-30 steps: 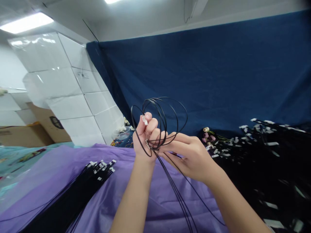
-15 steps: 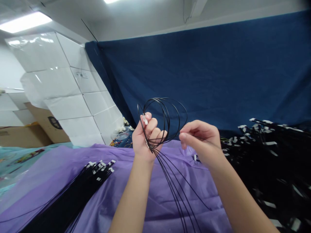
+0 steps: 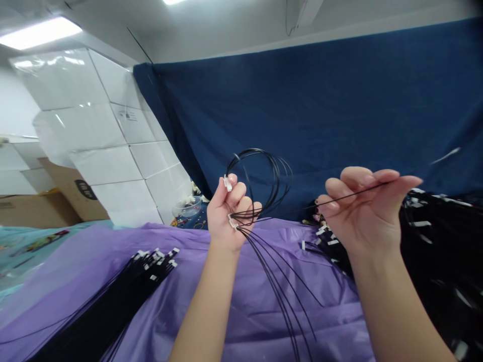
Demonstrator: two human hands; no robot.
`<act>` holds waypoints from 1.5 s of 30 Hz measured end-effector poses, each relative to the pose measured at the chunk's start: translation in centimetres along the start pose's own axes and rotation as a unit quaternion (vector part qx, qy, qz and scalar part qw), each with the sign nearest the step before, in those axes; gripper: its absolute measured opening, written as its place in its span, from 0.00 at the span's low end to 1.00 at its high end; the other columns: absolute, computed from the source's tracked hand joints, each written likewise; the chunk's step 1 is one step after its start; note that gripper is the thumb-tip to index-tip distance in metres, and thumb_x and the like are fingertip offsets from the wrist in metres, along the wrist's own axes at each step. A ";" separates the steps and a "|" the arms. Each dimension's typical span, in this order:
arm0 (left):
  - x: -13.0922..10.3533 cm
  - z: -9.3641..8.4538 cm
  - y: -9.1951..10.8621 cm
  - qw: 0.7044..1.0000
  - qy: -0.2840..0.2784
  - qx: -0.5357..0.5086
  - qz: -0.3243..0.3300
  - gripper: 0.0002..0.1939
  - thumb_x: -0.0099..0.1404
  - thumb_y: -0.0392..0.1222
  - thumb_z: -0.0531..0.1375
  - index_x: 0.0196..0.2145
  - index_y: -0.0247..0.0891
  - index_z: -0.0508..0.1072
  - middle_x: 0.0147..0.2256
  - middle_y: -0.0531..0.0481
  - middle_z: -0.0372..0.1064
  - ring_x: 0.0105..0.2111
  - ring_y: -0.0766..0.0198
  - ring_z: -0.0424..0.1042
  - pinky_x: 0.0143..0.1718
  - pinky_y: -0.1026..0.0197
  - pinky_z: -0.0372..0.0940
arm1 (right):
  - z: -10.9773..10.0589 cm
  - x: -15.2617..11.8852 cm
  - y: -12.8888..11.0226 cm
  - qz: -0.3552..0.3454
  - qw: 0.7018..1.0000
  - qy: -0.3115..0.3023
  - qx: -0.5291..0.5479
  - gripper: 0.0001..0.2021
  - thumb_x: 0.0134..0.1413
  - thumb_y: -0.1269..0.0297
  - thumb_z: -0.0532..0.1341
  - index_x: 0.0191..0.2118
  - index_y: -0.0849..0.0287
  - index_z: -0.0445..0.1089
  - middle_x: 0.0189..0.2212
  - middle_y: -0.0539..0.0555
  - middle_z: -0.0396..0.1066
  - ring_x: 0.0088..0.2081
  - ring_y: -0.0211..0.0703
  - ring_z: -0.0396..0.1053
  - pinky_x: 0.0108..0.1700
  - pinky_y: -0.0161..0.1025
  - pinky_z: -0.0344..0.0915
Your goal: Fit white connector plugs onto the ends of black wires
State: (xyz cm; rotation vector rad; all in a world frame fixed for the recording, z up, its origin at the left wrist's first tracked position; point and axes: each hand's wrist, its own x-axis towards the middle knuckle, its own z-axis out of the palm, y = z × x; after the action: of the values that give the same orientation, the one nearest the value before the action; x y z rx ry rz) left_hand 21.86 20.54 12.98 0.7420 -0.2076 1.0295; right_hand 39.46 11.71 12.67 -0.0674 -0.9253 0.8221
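Note:
My left hand [image 3: 234, 213] is closed around a bundle of thin black cords [image 3: 277, 173], which curve in loops above and beside the fingers. White tags or connectors [image 3: 228, 183] stick out at the thumb and more lie against the palm. Loose cord tails hang down from the fist over the purple cloth. Well to the right, my right hand [image 3: 364, 208] pinches one black cord between thumb and forefinger, its palm turned toward me. That cord runs taut from near the left hand. A blurred white piece [image 3: 447, 155] is in the air beyond the right fingertips.
Purple cloth [image 3: 158, 317] covers the work surface. A bundle of black cords with white ends [image 3: 105, 301] lies at the left, and a large heap of similar cords [image 3: 437, 261] at the right. White boxes [image 3: 98, 136] in plastic stand behind, beside a blue curtain [image 3: 320, 110].
My right hand has moved right and turned its palm toward me, drawing one cord out from the loops. My left hand stays nearly in place, and the loops have shifted.

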 end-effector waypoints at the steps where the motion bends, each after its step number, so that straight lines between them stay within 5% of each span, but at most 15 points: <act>1: 0.0 0.0 0.0 1.000 0.000 0.000 -0.003 0.16 0.73 0.45 0.45 0.31 0.37 0.64 0.18 0.60 0.38 0.13 0.74 0.36 0.17 0.68 0.48 | 0.1 0.0 0.1 0.004 1.000 -0.006 0.023 0.08 0.40 0.54 0.73 0.25 0.45 0.74 0.28 0.39 0.68 0.27 0.27 0.66 0.29 0.29 0.70; 5: 0.0 0.3 0.0 1.000 0.021 0.020 -0.009 0.16 0.73 0.45 0.45 0.31 0.37 0.64 0.19 0.60 0.39 0.13 0.74 0.37 0.16 0.68 0.47 | 0.3 -0.1 0.5 0.036 0.988 -0.078 0.125 0.08 0.42 0.55 0.72 0.26 0.46 0.74 0.27 0.35 0.72 0.29 0.27 0.70 0.40 0.32 0.73; 12: 0.3 0.7 -0.6 0.981 0.124 0.149 0.001 0.11 0.69 0.45 0.54 0.33 0.36 0.67 0.18 0.61 0.40 0.13 0.76 0.42 0.14 0.70 0.44 | -0.1 -0.6 0.1 0.043 0.959 -0.261 0.106 0.07 0.50 0.57 0.68 0.37 0.46 0.74 0.18 0.39 0.63 0.11 0.23 0.47 0.11 0.23 0.52; 17: 0.4 0.4 -1.5 0.953 0.109 0.280 0.033 0.11 0.63 0.47 0.59 0.31 0.35 0.70 0.17 0.61 0.41 0.12 0.78 0.43 0.15 0.71 0.43 | 1.0 -1.2 -0.9 0.105 0.979 -0.137 -0.111 0.02 0.47 0.58 0.70 0.29 0.44 0.76 0.17 0.44 0.55 0.13 0.27 0.46 0.14 0.30 0.46; 23: -0.1 0.9 -1.6 0.952 0.075 0.296 -0.002 0.11 0.63 0.45 0.60 0.29 0.34 0.71 0.16 0.61 0.40 0.13 0.78 0.43 0.15 0.72 0.43 | 2.5 -1.5 0.1 0.070 0.918 -0.009 -0.390 0.02 0.46 0.67 0.69 0.28 0.58 0.76 0.19 0.49 0.63 0.21 0.30 0.54 0.21 0.32 0.48; 31: -0.3 1.0 -1.3 0.964 0.033 0.264 -0.010 0.10 0.62 0.43 0.59 0.27 0.34 0.71 0.16 0.61 0.39 0.13 0.77 0.42 0.15 0.72 0.42 | 2.7 -1.5 0.4 0.036 0.926 0.065 -0.370 0.06 0.45 0.70 0.66 0.23 0.61 0.69 0.19 0.48 0.59 0.19 0.29 0.49 0.21 0.33 0.43; 45: -0.5 1.0 -1.2 0.964 0.008 0.264 -0.024 0.11 0.63 0.44 0.59 0.28 0.33 0.71 0.16 0.61 0.39 0.13 0.77 0.43 0.17 0.70 0.43 | 2.4 -1.5 0.5 0.045 0.905 0.032 -0.423 0.06 0.48 0.69 0.65 0.24 0.61 0.68 0.18 0.47 0.59 0.20 0.29 0.51 0.21 0.32 0.46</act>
State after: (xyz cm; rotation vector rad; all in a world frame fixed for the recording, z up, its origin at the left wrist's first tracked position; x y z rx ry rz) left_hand 22.75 19.17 12.93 1.2129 0.1075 1.0550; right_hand 36.93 10.38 12.97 -0.8946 -1.1656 0.4437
